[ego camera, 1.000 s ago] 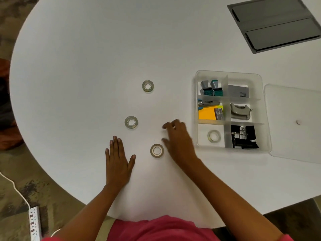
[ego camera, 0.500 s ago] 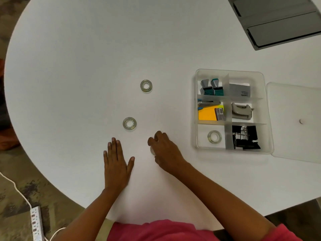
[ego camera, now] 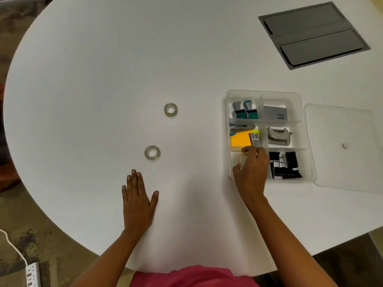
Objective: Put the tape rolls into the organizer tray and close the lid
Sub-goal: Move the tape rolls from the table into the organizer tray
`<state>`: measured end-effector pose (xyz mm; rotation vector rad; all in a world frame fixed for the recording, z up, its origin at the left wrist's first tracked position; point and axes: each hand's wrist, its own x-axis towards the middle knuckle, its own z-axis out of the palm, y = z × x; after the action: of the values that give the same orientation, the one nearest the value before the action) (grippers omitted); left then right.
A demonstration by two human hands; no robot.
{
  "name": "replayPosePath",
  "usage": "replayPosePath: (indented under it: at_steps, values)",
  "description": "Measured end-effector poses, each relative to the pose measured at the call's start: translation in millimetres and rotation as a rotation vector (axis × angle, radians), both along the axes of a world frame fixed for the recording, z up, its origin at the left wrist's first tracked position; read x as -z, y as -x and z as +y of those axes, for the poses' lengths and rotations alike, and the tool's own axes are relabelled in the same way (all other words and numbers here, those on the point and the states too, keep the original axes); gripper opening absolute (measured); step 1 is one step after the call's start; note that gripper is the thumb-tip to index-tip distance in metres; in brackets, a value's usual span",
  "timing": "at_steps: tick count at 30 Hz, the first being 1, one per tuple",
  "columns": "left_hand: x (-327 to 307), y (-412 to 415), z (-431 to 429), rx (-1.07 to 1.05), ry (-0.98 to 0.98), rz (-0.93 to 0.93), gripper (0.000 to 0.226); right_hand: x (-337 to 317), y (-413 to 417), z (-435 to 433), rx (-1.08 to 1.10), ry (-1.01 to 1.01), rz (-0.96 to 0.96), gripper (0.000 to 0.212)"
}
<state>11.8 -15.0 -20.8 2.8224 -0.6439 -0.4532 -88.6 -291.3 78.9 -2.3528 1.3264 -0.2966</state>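
Observation:
Two clear tape rolls lie flat on the white table: one (ego camera: 171,109) farther back, one (ego camera: 152,153) nearer me. The clear organizer tray (ego camera: 294,96) sits at the right with its near-left compartment under my right hand (ego camera: 251,170). That hand holds a clear tape roll (ego camera: 242,160) over this compartment, fingers curled around it. The roll that lay in the compartment before is hidden by the hand. My left hand (ego camera: 137,198) rests flat on the table, fingers apart, holding nothing. The clear lid (ego camera: 348,162) lies flat right of the tray.
Other tray compartments hold stamps (ego camera: 244,110), a stapler and orange sticky notes (ego camera: 240,139), a hole punch (ego camera: 277,135) and black binder clips (ego camera: 284,164). A grey cable hatch (ego camera: 313,34) is set in the table at the back right. The table's near edge curves around me.
My right hand took hold of the nearest tape roll on the table and carried it right, over the tray's near-left compartment. My left hand stayed flat.

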Motion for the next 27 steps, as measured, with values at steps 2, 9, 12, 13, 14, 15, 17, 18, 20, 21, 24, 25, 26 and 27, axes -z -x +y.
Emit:
replayPosePath:
  at_steps: [2,9,12,13,14,15,17,18,20,21,24,25,26,27]
  values:
    - [0,0,0,-0.002,0.008,0.004,0.081,6,3,-1,-0.023,-0.086,0.013,0.048]
    - [-2,0,0,0.001,0.008,0.001,0.082,16,0,-9,-0.046,-0.229,0.063,0.043]
    - [-1,0,0,-0.004,0.016,-0.004,0.083,15,0,-13,-0.048,-0.258,0.078,0.047]
    - [-1,0,1,-0.003,0.021,-0.001,0.083,14,1,-13,-0.035,-0.257,0.076,0.048]
    - [-1,1,1,-0.003,0.026,-0.001,0.083,13,1,-13,-0.015,-0.243,0.071,0.048]
    - [-1,1,1,-0.003,0.031,-0.003,0.082,10,1,-12,0.008,-0.214,0.057,0.047]
    - [0,0,2,-0.008,0.037,-0.003,0.082,4,-4,-5,0.026,-0.107,-0.024,0.046]
    - [-1,0,2,-0.011,0.037,-0.003,0.083,1,-10,1,0.006,-0.046,-0.076,0.047]
    - [-1,0,1,0.000,0.035,-0.009,0.084,-5,-22,13,-0.057,0.012,-0.172,0.051]
    - [-1,0,1,0.001,0.036,-0.011,0.084,-7,-30,21,-0.113,0.003,-0.198,0.052]
    - [0,1,1,-0.007,0.032,-0.016,0.083,-6,-61,43,-0.371,-0.113,-0.209,0.046]
    - [0,2,1,-0.009,0.033,-0.020,0.082,-3,-72,51,-0.469,-0.157,-0.178,0.044]
    - [1,1,1,-0.012,0.033,-0.021,0.082,0,-83,59,-0.567,-0.190,-0.130,0.045]
    - [1,0,1,-0.016,0.035,-0.021,0.081,5,-94,67,-0.654,-0.210,-0.079,0.049]
